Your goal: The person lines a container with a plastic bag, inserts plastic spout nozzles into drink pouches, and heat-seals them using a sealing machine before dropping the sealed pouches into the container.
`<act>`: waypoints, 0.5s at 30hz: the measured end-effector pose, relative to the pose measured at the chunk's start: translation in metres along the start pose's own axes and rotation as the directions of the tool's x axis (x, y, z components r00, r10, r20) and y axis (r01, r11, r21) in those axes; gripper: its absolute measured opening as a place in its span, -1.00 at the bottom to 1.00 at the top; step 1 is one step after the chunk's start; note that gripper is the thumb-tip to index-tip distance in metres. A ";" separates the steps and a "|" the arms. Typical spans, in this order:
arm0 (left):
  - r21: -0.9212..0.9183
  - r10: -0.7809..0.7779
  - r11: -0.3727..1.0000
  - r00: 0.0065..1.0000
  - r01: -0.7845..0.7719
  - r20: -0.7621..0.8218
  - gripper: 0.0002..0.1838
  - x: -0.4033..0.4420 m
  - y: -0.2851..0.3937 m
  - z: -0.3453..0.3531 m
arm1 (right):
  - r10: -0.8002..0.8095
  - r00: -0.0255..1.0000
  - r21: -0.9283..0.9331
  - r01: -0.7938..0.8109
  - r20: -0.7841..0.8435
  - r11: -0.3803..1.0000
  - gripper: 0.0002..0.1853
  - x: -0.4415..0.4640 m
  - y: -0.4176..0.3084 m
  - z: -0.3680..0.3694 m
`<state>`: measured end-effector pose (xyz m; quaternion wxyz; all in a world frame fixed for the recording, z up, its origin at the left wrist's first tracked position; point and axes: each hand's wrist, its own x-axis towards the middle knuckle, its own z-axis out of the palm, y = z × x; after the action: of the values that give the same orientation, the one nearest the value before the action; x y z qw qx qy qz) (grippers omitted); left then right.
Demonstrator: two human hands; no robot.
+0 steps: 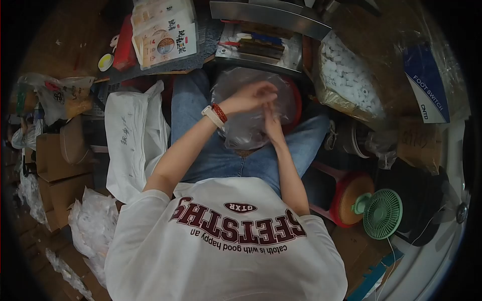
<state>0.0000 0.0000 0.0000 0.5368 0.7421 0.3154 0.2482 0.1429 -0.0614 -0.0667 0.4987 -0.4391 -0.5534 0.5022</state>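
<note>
My left hand (pixel 255 95), with a white watch (pixel 214 117) and a red beaded bracelet (pixel 219 112) at its wrist, hovers over a clear plastic bag (pixel 242 128) between my knees. Its fingers are bent inward and slightly blurred; anything between them is too small to make out. Just below, my right hand (pixel 272 124) points upward with straight fingers, the tips close to the left hand. Whether the two hands touch, I cannot tell. The bag is spread over a red round container (pixel 295 103), whose rim shows on the right.
Ahead stands a metal machine (pixel 271 20) with a tray of dark strips (pixel 261 47). Right of it lies a bag of small white pieces (pixel 346 75). A white sack (pixel 131 135) leans by my left leg. A green fan (pixel 382 213) and a round stool (pixel 354 198) are at right.
</note>
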 end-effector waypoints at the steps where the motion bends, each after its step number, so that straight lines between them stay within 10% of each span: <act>1: -0.021 -0.070 0.997 0.992 0.068 -0.109 -0.67 -0.002 -0.013 -0.002 | 0.009 1.000 -0.045 -0.010 -0.028 0.999 -0.48 -0.001 -0.004 0.000; 5: -0.317 -0.303 0.913 0.947 0.257 -0.104 -0.70 -0.018 -0.054 0.014 | 0.007 0.990 -0.270 -0.046 -0.144 0.962 -0.49 -0.004 -0.004 -0.010; 11: -0.219 -0.105 0.975 0.936 0.031 -0.335 -0.77 -0.015 -0.036 0.025 | 0.307 0.951 -0.177 -0.298 0.027 0.938 -0.49 -0.007 0.000 -0.032; 15: -0.272 -0.179 0.954 0.969 0.128 -0.171 -0.74 -0.008 -0.046 0.027 | 0.283 0.957 -0.188 -0.267 0.060 0.945 -0.48 -0.009 0.001 -0.036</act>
<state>0.0042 -0.0128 -0.0524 0.6137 0.6109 0.3879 0.3158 0.1799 -0.0658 -0.0688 0.3582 -0.5327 -0.5502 0.5341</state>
